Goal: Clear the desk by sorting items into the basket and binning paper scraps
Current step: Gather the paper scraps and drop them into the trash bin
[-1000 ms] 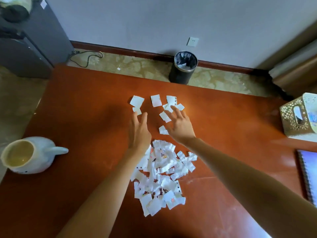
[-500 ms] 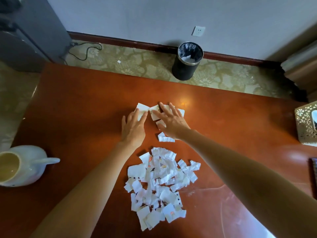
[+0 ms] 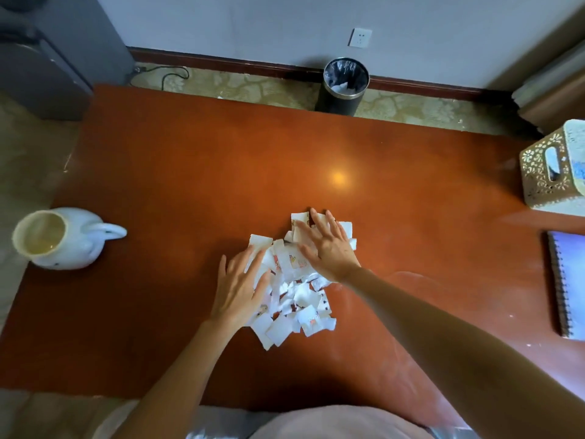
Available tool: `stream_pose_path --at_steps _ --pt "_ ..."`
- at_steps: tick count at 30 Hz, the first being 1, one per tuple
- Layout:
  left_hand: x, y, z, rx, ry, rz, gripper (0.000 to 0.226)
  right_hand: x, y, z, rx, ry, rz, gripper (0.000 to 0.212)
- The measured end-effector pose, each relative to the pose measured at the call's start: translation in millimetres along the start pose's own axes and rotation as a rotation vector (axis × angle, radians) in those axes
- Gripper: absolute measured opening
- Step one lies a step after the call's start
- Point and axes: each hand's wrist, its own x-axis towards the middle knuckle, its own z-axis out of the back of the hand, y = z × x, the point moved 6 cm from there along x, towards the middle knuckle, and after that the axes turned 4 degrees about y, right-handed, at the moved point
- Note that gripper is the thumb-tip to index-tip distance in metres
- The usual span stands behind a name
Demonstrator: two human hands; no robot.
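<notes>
A heap of white torn paper scraps (image 3: pixel 292 299) lies in the middle of the reddish-brown desk (image 3: pixel 177 172). My left hand (image 3: pixel 242 285) lies flat, fingers spread, on the heap's left edge. My right hand (image 3: pixel 326 247) presses flat with spread fingers on the heap's far right part, covering several scraps. Neither hand grips anything. A black round bin (image 3: pixel 343 87) with a dark liner and some white paper inside stands on the floor beyond the desk's far edge. A cream openwork basket (image 3: pixel 544 172) sits at the desk's right edge.
A white spouted jug (image 3: pixel 63 237) stands at the desk's left. A spiral notebook (image 3: pixel 569 280) lies at the right edge, below the basket. A dark cabinet (image 3: pixel 47 58) is at the far left; a cable runs along the floor beside it.
Both hands have slid toward me, dragging the separate far scraps into the main heap. The heap is now one tighter pile under my palms.
</notes>
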Motion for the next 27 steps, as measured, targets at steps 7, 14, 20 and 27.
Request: stream_pose_path --at_steps 7,14,20,27 --pt "-46.1 -15.2 -33.8 0.076 -0.015 -0.003 0.077 -19.9 0.3 -19.2 -0.022 0.045 -0.015 0.062" --pt "-44.6 -44.7 -53.0 0.164 -0.02 0.045 0.082 -36.6 -11.4 -27.4 -0.074 0.022 -0.037 0.059" --pt "-17.4 -97.3 -68.1 0.201 -0.037 -0.077 0.093 -63.6 -54.7 -24.4 -0.053 -0.086 -0.107 0.055" --pt "16.3 -177.8 -90.5 0.222 0.01 -0.247 0.097 -101.9 -138.2 -10.1 0.044 -0.151 -0.295 0.054"
